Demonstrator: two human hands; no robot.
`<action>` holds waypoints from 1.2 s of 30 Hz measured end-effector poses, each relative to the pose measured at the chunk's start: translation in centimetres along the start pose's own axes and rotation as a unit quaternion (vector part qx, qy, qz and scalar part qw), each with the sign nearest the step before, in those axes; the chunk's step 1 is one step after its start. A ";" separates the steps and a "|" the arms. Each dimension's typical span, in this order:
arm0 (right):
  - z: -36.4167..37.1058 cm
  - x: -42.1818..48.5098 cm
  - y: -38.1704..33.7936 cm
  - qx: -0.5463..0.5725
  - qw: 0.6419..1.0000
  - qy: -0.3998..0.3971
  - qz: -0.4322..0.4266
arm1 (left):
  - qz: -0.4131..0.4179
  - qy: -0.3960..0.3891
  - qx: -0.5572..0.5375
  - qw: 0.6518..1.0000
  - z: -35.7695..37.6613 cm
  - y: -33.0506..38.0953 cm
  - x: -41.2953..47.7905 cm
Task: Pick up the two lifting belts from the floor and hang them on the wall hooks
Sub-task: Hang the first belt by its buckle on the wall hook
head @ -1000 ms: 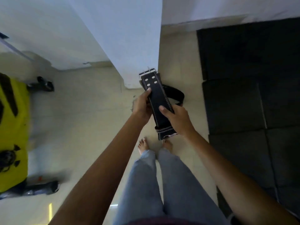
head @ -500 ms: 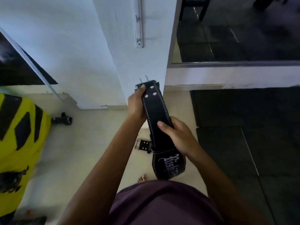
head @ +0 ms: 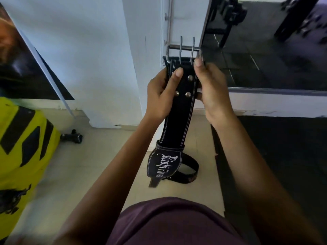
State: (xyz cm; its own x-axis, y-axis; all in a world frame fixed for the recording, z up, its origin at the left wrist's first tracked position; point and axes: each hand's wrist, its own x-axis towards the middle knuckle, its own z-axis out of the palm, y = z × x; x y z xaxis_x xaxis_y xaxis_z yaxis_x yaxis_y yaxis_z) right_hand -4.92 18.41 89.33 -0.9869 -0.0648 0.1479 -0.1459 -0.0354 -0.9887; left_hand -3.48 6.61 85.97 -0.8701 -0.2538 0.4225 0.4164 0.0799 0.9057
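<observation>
The black lifting belt [head: 178, 112] is held at centre frame, its long axis running from the buckle [head: 184, 50] at upper centre down to the printed end at lower centre. The left hand [head: 159, 96] is closed on the left edge; the right hand [head: 210, 89] is closed on the right edge, nearer the buckle. The wall rail [head: 168, 23], where hooks are judged to sit, lies directly above the buckle. The second belt [head: 189, 172] lies on the floor at lower centre.
</observation>
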 end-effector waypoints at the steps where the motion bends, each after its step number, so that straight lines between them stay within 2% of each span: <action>1: 0.3 -0.5 0.9 -0.005 1.000 -0.005 0.005 | -0.006 0.003 -0.002 1.000 -0.3 0.1 0.2; 5: 0.9 -4.8 6.9 -0.057 0.992 -0.091 0.065 | -0.032 0.033 -0.012 0.999 -1.2 0.2 1.0; 8: 1.1 -7.5 10.7 -0.123 0.980 -0.139 0.075 | -0.038 0.042 -0.003 0.998 -1.6 0.0 1.4; 12: 1.0 -6.3 9.9 -0.116 0.983 -0.123 0.066 | -0.043 0.016 0.004 0.999 -1.2 -0.6 0.6; 14: 1.1 -4.7 7.6 -0.073 0.991 -0.105 0.047 | -0.049 0.014 -0.003 0.999 -0.9 -0.6 0.4; 19: 1.0 -0.4 2.1 0.015 1.000 0.003 0.023 | -0.032 0.031 -0.017 0.999 -0.8 0.3 0.9; 21: 0.5 0.5 0.9 0.047 0.998 0.013 0.027 | -0.029 0.020 -0.012 0.999 -0.5 0.4 0.8; 25: -0.2 -0.5 2.2 0.038 0.998 -0.019 0.036 | -0.047 0.027 -0.017 0.998 -0.1 -0.4 0.2; 30: -2.0 -7.1 8.9 -0.028 0.978 -0.159 0.130 | -0.069 0.043 -0.021 0.996 -0.1 -1.1 -0.4; 33: -3.2 -9.6 11.2 -0.055 0.969 -0.167 0.172 | -0.073 0.037 -0.010 0.997 0.1 -1.4 -0.7; 36: -3.2 -8.3 10.0 -0.027 0.981 -0.134 0.134 | -0.083 0.017 -0.013 0.996 0.7 -2.1 -1.3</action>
State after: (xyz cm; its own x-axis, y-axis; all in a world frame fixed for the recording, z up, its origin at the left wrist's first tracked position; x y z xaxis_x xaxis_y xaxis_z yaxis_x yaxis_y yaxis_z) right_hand 1.55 21.79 78.17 -0.9376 -0.3248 -0.1239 0.1067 0.0704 -0.9918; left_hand -3.34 7.42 83.57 -0.9187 -0.2936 0.2642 0.2734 0.0099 0.9618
